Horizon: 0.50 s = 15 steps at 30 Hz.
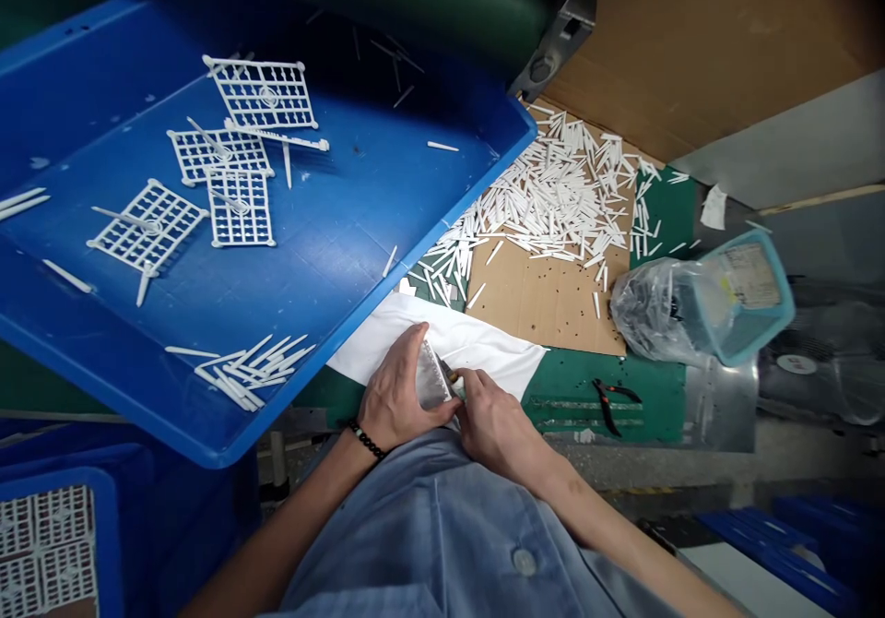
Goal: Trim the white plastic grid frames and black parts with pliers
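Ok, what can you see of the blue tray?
The blue plastic tray is a shallow rectangular tray with a raised, flat rim, seen at an angle to the person's left. Its floor looks scuffed. Four white plastic lattice frames lie on it with more pieces, plus scattered loose white pins, some bunched near the rim closest to the person. Its far right rim runs beside a cardboard sheet heaped with similar pins; whether they touch can't be told.

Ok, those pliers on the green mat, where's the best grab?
Take the pliers by their two dark handles, coming from above on the right, the side of the person's right hand. They lie flat on the green mat, with the head pointing up-left and the handles splaying apart toward the lower right, so the handles look easiest to reach.
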Each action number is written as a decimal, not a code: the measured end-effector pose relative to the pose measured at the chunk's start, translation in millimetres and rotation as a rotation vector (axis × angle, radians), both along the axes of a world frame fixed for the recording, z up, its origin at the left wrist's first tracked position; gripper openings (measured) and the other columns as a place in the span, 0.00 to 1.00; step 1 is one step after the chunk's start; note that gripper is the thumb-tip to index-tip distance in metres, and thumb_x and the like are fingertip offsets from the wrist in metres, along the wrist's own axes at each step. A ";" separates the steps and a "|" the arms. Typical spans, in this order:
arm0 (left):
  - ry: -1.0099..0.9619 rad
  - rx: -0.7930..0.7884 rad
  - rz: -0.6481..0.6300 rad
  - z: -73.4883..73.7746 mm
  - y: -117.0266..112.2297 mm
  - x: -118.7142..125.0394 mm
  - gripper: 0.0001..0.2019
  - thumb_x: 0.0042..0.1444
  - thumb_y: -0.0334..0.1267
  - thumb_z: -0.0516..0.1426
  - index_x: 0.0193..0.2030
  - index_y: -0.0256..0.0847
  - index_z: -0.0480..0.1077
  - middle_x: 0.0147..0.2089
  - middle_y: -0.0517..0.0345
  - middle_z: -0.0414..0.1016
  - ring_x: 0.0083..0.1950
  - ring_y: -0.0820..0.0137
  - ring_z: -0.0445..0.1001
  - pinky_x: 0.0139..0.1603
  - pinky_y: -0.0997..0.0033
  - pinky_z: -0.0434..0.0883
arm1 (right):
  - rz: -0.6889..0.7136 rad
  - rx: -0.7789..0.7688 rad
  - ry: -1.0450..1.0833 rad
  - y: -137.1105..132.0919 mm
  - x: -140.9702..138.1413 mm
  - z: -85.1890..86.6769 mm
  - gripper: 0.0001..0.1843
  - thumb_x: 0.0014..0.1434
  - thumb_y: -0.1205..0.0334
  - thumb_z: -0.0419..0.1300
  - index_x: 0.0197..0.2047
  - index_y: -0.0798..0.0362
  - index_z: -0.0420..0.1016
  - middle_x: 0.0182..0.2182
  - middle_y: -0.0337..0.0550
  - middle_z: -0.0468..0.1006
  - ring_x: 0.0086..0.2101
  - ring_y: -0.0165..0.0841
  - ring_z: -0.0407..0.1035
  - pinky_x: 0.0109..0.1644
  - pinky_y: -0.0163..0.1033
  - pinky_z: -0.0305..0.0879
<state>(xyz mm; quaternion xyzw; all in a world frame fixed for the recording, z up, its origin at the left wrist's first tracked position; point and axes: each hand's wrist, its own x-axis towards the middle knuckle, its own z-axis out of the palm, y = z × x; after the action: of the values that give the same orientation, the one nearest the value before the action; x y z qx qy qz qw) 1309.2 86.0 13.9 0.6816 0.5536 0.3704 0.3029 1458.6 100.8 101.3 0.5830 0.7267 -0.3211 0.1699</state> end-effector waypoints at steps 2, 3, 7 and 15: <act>0.001 0.001 0.000 -0.1 -0.1 0.1 0.50 0.48 0.50 0.63 0.70 0.38 0.39 0.67 0.41 0.56 0.67 0.52 0.58 0.63 0.53 0.67 | 0.009 -0.010 -0.014 0.5 0.2 0.3 0.23 0.57 0.72 0.49 0.57 0.57 0.60 0.47 0.52 0.70 0.41 0.37 0.68 0.42 0.37 0.60; 0.002 0.001 0.001 -0.2 -0.1 0.1 0.50 0.48 0.51 0.63 0.70 0.38 0.39 0.67 0.41 0.56 0.67 0.52 0.59 0.63 0.53 0.67 | 0.011 -0.013 -0.019 0.6 0.2 0.3 0.23 0.57 0.72 0.49 0.57 0.57 0.60 0.47 0.53 0.70 0.41 0.37 0.69 0.42 0.37 0.61; -0.001 0.001 0.003 -0.4 -0.2 0.3 0.50 0.47 0.51 0.63 0.70 0.38 0.39 0.67 0.41 0.56 0.67 0.51 0.59 0.62 0.52 0.67 | 0.012 -0.017 -0.027 0.1 -0.4 0.2 0.23 0.57 0.71 0.49 0.57 0.58 0.60 0.47 0.53 0.70 0.41 0.38 0.69 0.42 0.38 0.61; 0.003 0.009 0.000 -0.9 -0.9 0.5 0.50 0.48 0.50 0.62 0.70 0.37 0.39 0.67 0.40 0.56 0.67 0.52 0.58 0.63 0.53 0.67 | -0.002 0.020 -0.008 -1.2 -0.5 -2.3 0.21 0.56 0.73 0.49 0.53 0.58 0.62 0.45 0.51 0.70 0.42 0.37 0.67 0.43 0.37 0.60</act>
<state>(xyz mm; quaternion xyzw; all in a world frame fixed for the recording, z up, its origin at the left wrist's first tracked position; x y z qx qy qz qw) 1309.6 85.1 13.0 0.6837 0.5524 0.3717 0.2989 1458.1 99.6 99.0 0.5868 0.7286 -0.3115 0.1666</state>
